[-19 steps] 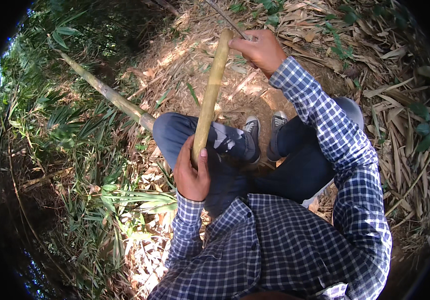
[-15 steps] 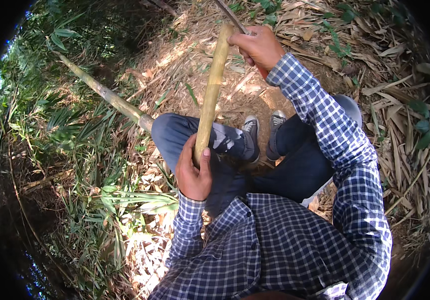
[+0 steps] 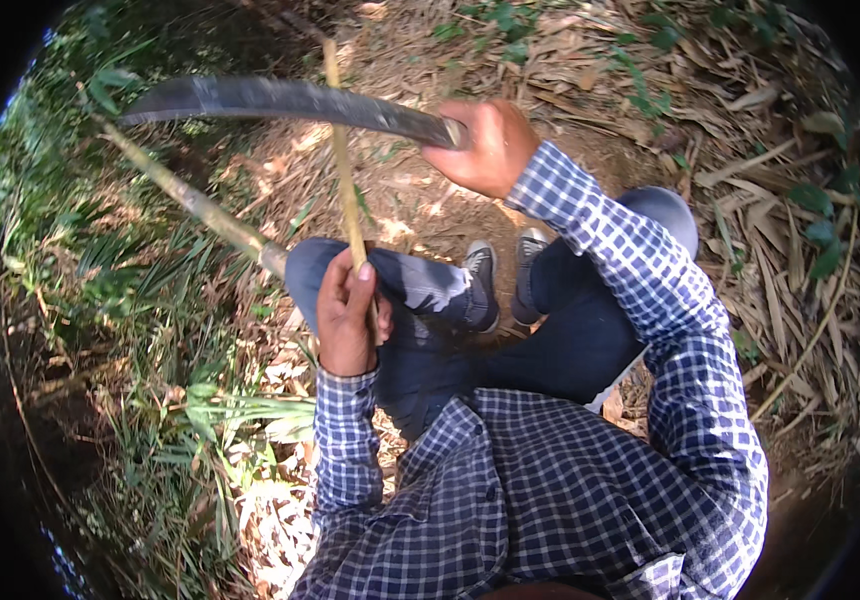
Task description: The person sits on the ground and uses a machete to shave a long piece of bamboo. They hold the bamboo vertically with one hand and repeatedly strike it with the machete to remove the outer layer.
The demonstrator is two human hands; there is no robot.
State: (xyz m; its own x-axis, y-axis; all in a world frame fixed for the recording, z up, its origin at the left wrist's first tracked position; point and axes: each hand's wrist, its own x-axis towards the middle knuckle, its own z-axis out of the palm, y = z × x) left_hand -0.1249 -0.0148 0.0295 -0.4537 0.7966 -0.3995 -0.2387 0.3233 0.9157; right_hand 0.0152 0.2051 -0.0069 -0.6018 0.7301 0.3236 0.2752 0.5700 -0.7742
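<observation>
My left hand (image 3: 350, 315) grips the lower end of a pale yellow bamboo strip (image 3: 346, 185), seen narrow and held upright above my left knee. Its far end points away from me. In my right hand (image 3: 485, 145) is the handle of a machete (image 3: 290, 103), mostly covered by my fingers. The long, dark, curved blade reaches to the left and crosses the upper part of the strip. Motion smears the blade a little, and whether it touches the strip I cannot tell.
A longer bamboo pole (image 3: 185, 195) slants from beside my left knee to the far left. Green undergrowth (image 3: 130, 270) fills the left side. Dry bamboo leaves (image 3: 770, 170) cover the ground on the right. My shoes (image 3: 482, 265) rest on bare soil ahead.
The machete has swung into view across the strip, and my right hand has come lower and slightly left. The bamboo has tilted left and turned to its narrow side; my left hand moved left.
</observation>
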